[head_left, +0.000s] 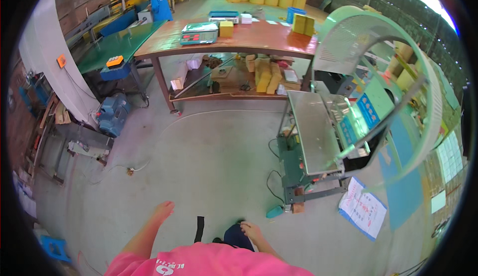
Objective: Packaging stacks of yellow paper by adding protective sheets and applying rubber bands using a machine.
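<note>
Basically, left hand (163, 210) empty at 7 o'clock, fingers loosely together over concrete floor (214, 151), right hand (251, 231) at 6, grip unclear, touching dark trouser leg (236, 237).

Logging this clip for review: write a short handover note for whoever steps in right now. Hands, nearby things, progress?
Left hand: empty, fingers loosely curled, out over the bare concrete floor.
Right hand: empty, low by the leg.
Nearest things: green pedal, then the machine with a steel tray; printed sheet beside it.
Done: nothing picked up.
Left: everything; the machine is untouched.
</note>
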Available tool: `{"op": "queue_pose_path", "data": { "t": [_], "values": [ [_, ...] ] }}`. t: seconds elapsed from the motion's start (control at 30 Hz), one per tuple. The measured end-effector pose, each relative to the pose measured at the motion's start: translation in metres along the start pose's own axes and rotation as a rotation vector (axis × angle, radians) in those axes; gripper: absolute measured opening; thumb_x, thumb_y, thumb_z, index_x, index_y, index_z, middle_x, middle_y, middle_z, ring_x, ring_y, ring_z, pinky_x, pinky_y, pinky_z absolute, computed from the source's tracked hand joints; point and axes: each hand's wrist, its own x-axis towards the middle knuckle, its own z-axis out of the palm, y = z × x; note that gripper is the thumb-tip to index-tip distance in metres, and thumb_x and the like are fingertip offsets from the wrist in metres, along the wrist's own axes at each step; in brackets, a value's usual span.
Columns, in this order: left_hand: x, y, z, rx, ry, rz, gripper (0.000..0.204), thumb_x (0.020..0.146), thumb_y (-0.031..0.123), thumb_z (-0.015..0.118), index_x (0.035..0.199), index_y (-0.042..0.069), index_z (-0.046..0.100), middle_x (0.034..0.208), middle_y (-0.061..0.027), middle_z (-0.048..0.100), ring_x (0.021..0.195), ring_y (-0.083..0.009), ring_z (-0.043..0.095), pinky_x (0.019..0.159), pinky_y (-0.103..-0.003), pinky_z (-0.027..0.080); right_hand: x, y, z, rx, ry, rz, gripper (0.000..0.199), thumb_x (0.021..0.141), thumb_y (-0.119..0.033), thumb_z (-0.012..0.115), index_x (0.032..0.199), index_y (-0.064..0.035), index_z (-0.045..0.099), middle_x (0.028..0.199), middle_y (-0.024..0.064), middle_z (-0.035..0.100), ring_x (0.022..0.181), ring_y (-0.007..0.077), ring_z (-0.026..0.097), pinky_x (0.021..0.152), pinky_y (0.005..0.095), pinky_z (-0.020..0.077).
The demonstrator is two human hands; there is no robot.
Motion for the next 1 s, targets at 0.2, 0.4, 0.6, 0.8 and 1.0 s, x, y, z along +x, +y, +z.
{"op": "queue_pose_path", "data": {
  "t": [0.2, 0.4, 0.6, 0.8, 1.0],
  "values": [
    [0.107, 0.018, 0.021, 0.193, -0.237, -0.058, 0.038, 0.087, 0.036, 0.056, 0.106, 0.004, 0.064, 0.088, -0.0058, 0.065, 0.078, -0.0164, 0.061, 0.07, -0.032, 0.049, 0.131, -0.064, -0.027, -0.27, -0.074, -0.191, 0.03, 0.089, -0.022, 0.059, 0.111, -0.0049, 0.069, 0.095, 0.0062, 0.07, 0.084, 0.0142, 0.063, 0.074, 0.0291, 0.0504],
    [0.196, 0.079, 0.016, -0.147, -0.072, -0.398, 0.036, 0.087, 0.035, 0.058, 0.104, 0.004, 0.061, 0.093, -0.0092, 0.063, 0.079, -0.0191, 0.062, 0.065, -0.035, 0.052, 0.289, -0.188, -0.096, -0.304, -0.109, 0.083, 0.036, 0.086, -0.025, 0.06, 0.111, -0.0011, 0.069, 0.092, 0.0083, 0.07, 0.084, 0.0157, 0.064, 0.072, 0.0296, 0.0503],
    [0.314, 0.214, 0.011, -0.284, -0.006, -0.268, 0.036, 0.089, 0.037, 0.058, 0.102, 0.004, 0.063, 0.085, -0.0083, 0.064, 0.075, -0.0181, 0.063, 0.066, -0.033, 0.053, 0.398, -0.402, -0.098, -0.211, -0.157, -0.149, 0.031, 0.091, -0.019, 0.057, 0.115, -0.0005, 0.065, 0.095, 0.0069, 0.069, 0.082, 0.0139, 0.063, 0.071, 0.0277, 0.0502],
    [0.496, 0.462, -0.041, -0.071, 0.127, 0.261, 0.033, 0.091, 0.035, 0.057, 0.084, 0.003, 0.063, 0.073, -0.0029, 0.062, 0.07, -0.0118, 0.058, 0.065, -0.03, 0.047, 0.503, -0.523, -0.051, 0.015, -0.249, -0.113, 0.029, 0.094, -0.016, 0.054, 0.117, -0.001, 0.062, 0.105, 0.0084, 0.067, 0.085, 0.014, 0.064, 0.073, 0.027, 0.0511],
    [0.604, 0.739, -0.076, -0.052, 0.264, 0.777, 0.021, 0.088, 0.019, 0.064, 0.098, 0.001, 0.067, 0.081, -0.0074, 0.066, 0.073, -0.0153, 0.062, 0.066, -0.031, 0.048, 0.56, -0.616, -0.037, 0.165, -0.389, -0.024, 0.027, 0.096, -0.017, 0.054, 0.117, -0.0017, 0.061, 0.103, 0.0084, 0.067, 0.087, 0.0155, 0.065, 0.075, 0.0268, 0.0517]
  ]
}}
